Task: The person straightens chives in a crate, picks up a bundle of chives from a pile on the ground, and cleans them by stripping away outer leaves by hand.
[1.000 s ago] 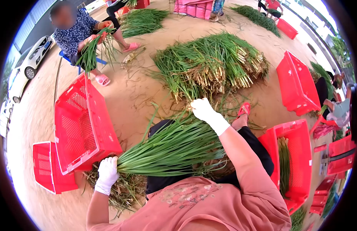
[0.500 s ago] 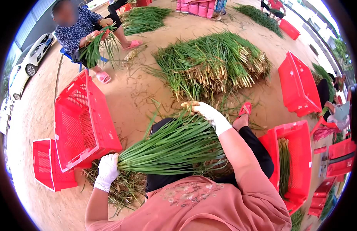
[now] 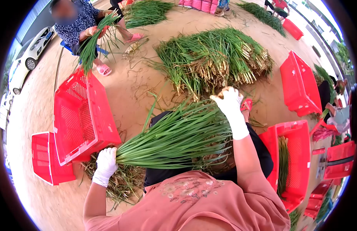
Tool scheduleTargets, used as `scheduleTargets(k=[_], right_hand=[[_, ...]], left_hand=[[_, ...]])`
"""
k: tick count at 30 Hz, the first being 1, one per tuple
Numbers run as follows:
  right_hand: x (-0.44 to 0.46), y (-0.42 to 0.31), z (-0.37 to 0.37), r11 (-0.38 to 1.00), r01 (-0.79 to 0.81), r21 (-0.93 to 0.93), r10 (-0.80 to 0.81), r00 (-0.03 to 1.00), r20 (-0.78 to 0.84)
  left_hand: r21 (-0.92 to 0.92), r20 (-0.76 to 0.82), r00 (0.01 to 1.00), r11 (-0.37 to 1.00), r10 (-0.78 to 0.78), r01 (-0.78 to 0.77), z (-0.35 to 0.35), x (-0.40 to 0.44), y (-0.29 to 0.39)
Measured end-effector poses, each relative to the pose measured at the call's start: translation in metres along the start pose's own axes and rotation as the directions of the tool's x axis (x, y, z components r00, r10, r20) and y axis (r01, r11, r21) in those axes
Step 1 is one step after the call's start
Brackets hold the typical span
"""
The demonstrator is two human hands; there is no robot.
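A fanned bunch of garlic chives (image 3: pixel 174 138) lies across my lap, its long green leaves spreading to the right. My left hand (image 3: pixel 106 161), in a white glove, is closed around the gathered end of the bunch at the left. Past the spread end, my right hand (image 3: pixel 228 103) is raised with its fingers curled; its glove is soiled at the fingertips. Whatever those fingers may hold is too small to make out. Dry trimmings (image 3: pixel 122 181) lie on the ground below my left hand.
A large heap of chives (image 3: pixel 217 61) lies ahead. Red crates stand at my left (image 3: pixel 103 111) and right (image 3: pixel 297 154), the right one with chives inside; another red crate (image 3: pixel 299 82) is farther right. A seated co-worker (image 3: pixel 80 29) handles chives at upper left.
My right hand has moved right and up, off the leaves, and its fingers have curled. My left hand keeps its grip, slightly higher in view. The co-worker's chives have shifted.
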State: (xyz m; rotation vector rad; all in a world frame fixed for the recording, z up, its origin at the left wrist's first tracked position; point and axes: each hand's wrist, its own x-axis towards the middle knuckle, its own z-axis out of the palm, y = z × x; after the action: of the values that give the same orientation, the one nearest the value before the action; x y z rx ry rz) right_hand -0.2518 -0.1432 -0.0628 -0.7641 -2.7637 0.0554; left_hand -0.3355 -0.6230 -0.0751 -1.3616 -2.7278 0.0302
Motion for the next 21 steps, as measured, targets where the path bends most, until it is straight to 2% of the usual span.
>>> scheduleTargets(k=[1, 3, 5, 7, 8, 9, 11, 12, 13, 14, 15, 16, 17, 18, 19, 20, 21], right_hand=[[-0.009, 0.000, -0.007, 0.986, 0.127, 0.108, -0.097, 0.965, -0.246], [-0.017, -0.024, -0.021, 0.805, 0.297, 0.514, -0.288, 0.953, -0.099], [-0.035, -0.052, -0.009, 0.617, 0.513, 0.597, -0.494, 0.843, -0.213], [-0.050, -0.065, 0.002, 0.647, 0.629, 0.431, -0.575, 0.774, -0.266], [-0.054, -0.070, 0.008, 0.710, 0.585, 0.393, -0.536, 0.810, -0.238], [-0.059, -0.074, 0.010, 0.719, 0.458, 0.523, -0.410, 0.887, -0.213], [-0.070, -0.077, 0.010, 0.625, 0.323, 0.710, -0.162, 0.944, -0.287], [-0.075, -0.071, 0.010, 0.583, 0.183, 0.792, -0.007, 0.975, -0.221], [-0.081, -0.058, 0.004, 0.496, -0.016, 0.868, 0.147, 0.987, -0.065], [-0.086, -0.042, 0.012, 0.281, -0.104, 0.954, 0.268, 0.963, 0.026], [-0.087, -0.024, 0.010, 0.173, -0.218, 0.960, 0.324, 0.933, 0.154], [-0.090, -0.003, 0.008, -0.005, -0.281, 0.960, 0.374, 0.890, 0.262], [-0.095, 0.022, 0.010, -0.162, -0.306, 0.938, 0.393, 0.852, 0.346], [-0.098, 0.043, 0.003, -0.163, -0.309, 0.937, 0.466, 0.813, 0.349], [-0.103, 0.058, -0.005, -0.084, -0.337, 0.938, 0.571, 0.755, 0.323], [-0.109, 0.079, 0.000, -0.037, -0.282, 0.959, 0.613, 0.751, 0.245], [-0.116, 0.093, 0.004, -0.070, -0.227, 0.971, 0.639, 0.737, 0.218]], left_hand=[[-0.001, 0.001, 1.000, 1.000, 0.000, 0.000, 0.000, 0.000, 0.001], [-0.009, 0.006, 1.000, 1.000, -0.005, 0.005, -0.002, 0.001, 0.002], [-0.001, 0.003, 1.000, 1.000, 0.009, -0.009, -0.005, 0.005, 0.003], [0.010, 0.001, 1.000, 1.000, 0.026, -0.026, -0.005, 0.005, 0.003], [0.021, -0.014, 1.000, 0.999, 0.026, -0.025, -0.002, 0.003, 0.001], [0.031, -0.032, 0.999, 0.999, 0.026, -0.025, 0.000, 0.003, 0.002], [0.011, -0.033, 0.999, 1.000, 0.000, 0.000, 0.001, 0.001, 0.004], [0.013, -0.030, 1.000, 1.000, 0.004, -0.004, 0.004, -0.003, 0.002], [0.014, -0.028, 1.000, 1.000, 0.007, -0.007, 0.007, -0.006, 0.000], [0.010, -0.025, 1.000, 1.000, 0.008, -0.008, 0.006, -0.006, 0.001], [0.007, -0.018, 1.000, 1.000, 0.006, -0.006, 0.004, -0.007, 0.002], [0.015, -0.019, 1.000, 1.000, 0.019, -0.019, 0.003, -0.006, 0.001], [0.009, -0.012, 1.000, 1.000, 0.008, -0.008, 0.002, -0.007, -0.001], [0.001, -0.005, 1.000, 1.000, -0.001, 0.001, 0.002, -0.008, -0.002], [0.003, -0.004, 1.000, 1.000, 0.016, -0.016, 0.003, -0.009, -0.002], [-0.001, -0.005, 1.000, 1.000, 0.011, -0.011, 0.003, -0.010, -0.003], [-0.004, -0.009, 1.000, 1.000, 0.003, -0.003, 0.004, -0.012, -0.003]])
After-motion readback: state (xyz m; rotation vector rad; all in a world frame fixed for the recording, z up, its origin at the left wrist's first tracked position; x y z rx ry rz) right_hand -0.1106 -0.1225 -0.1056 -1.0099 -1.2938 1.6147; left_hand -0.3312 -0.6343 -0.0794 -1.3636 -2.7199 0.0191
